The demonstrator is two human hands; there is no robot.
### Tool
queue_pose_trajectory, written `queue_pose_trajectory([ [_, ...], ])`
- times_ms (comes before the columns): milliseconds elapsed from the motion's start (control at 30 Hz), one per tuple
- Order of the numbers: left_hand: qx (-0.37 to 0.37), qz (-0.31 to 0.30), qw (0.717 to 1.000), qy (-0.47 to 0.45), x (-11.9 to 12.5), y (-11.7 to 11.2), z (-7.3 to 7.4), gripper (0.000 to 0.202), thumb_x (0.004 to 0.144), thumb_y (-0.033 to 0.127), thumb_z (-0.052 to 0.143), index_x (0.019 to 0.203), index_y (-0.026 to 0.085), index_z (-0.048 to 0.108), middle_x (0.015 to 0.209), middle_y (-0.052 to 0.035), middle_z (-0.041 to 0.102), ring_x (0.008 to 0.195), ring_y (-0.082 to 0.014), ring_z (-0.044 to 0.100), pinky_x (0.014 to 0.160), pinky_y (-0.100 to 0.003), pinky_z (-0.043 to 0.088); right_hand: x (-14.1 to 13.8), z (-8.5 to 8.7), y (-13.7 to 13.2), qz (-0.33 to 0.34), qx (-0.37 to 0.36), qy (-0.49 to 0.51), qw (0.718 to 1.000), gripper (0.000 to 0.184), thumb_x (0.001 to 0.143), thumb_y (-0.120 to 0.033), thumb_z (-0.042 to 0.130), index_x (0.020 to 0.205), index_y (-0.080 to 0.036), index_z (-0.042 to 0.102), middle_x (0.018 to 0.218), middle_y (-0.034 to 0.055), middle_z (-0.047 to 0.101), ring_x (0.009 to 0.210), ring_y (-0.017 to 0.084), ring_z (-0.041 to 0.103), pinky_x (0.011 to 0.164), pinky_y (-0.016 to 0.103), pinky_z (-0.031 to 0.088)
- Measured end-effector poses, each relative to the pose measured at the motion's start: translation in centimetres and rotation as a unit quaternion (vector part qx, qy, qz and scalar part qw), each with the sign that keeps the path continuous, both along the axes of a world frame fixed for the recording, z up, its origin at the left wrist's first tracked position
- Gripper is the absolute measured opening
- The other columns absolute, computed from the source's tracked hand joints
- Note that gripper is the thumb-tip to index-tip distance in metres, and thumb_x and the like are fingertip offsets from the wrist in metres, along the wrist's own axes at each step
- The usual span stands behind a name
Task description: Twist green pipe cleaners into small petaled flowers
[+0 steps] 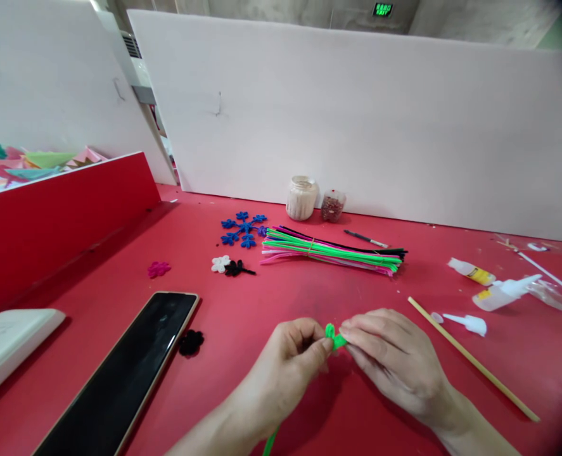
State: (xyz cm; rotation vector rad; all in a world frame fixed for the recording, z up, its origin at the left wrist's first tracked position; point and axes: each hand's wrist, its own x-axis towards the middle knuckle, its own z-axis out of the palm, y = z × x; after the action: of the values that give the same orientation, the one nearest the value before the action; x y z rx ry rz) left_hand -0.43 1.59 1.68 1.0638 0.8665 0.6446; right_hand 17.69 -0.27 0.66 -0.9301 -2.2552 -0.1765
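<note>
A bright green pipe cleaner is bent into small loops between my two hands, low in the middle of the view. My left hand pinches it between thumb and fingertips, and its long tail hangs below the left wrist. From the other side, my right hand presses its fingertips on the looped end. Part of the loops is hidden behind the fingers. Beyond my hands lies a banded bundle of pipe cleaners in green, pink, black and white.
Left of the bundle are a blue snowflake and white, black and pink flowers. A phone lies at left. Glue bottles and a wooden stick lie right. Two jars stand by the white board.
</note>
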Motion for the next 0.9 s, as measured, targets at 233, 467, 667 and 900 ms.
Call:
queue_pose_trajectory([
  [233,0.033,-0.018,0.999,0.032,0.0,0.1,-0.4,0.028,0.073,0.038,0.055,0.059,0.015,0.048,0.050,0.0050,0.040,0.047,-0.0073,0.031,0.047,-0.022,0.021,0.1,-0.2,-0.2,0.007,0.006,-0.053,0.999,0.023,0.079,-0.012,0.054,0.101,-0.018,0.058,0.084,0.0058,0.066,0.074,0.017,0.059,0.065,0.031,0.046],
  [467,0.064,-0.049,0.994,0.073,0.1,-0.1,-0.5,0.025,0.076,0.032,0.051,0.058,0.015,0.046,0.051,0.0037,0.040,0.049,-0.0077,0.031,0.047,-0.023,0.022,0.1,1.8,0.0,0.058,0.060,-0.151,0.985,0.027,0.088,-0.012,0.035,0.087,-0.016,0.062,0.078,0.0058,0.068,0.066,0.016,0.059,0.062,0.032,0.044],
  [667,0.061,-0.063,0.994,0.062,0.0,-0.1,-0.4,0.026,0.076,0.034,0.050,0.059,0.015,0.046,0.051,0.0045,0.038,0.048,-0.0070,0.028,0.045,-0.022,0.021,-0.1,3.7,0.3,0.109,0.069,-0.183,0.975,0.027,0.085,-0.008,0.038,0.082,-0.014,0.064,0.074,0.0064,0.068,0.064,0.016,0.060,0.058,0.033,0.046],
  [900,0.103,-0.062,0.991,0.056,-0.1,-0.1,0.0,0.024,0.075,0.031,0.049,0.059,0.015,0.046,0.053,0.0053,0.033,0.051,-0.0079,0.025,0.047,-0.022,0.021,-0.8,4.7,0.2,0.113,0.076,-0.212,0.968,0.033,0.085,-0.007,0.035,0.071,-0.017,0.064,0.066,0.0058,0.067,0.060,0.016,0.057,0.057,0.033,0.045],
])
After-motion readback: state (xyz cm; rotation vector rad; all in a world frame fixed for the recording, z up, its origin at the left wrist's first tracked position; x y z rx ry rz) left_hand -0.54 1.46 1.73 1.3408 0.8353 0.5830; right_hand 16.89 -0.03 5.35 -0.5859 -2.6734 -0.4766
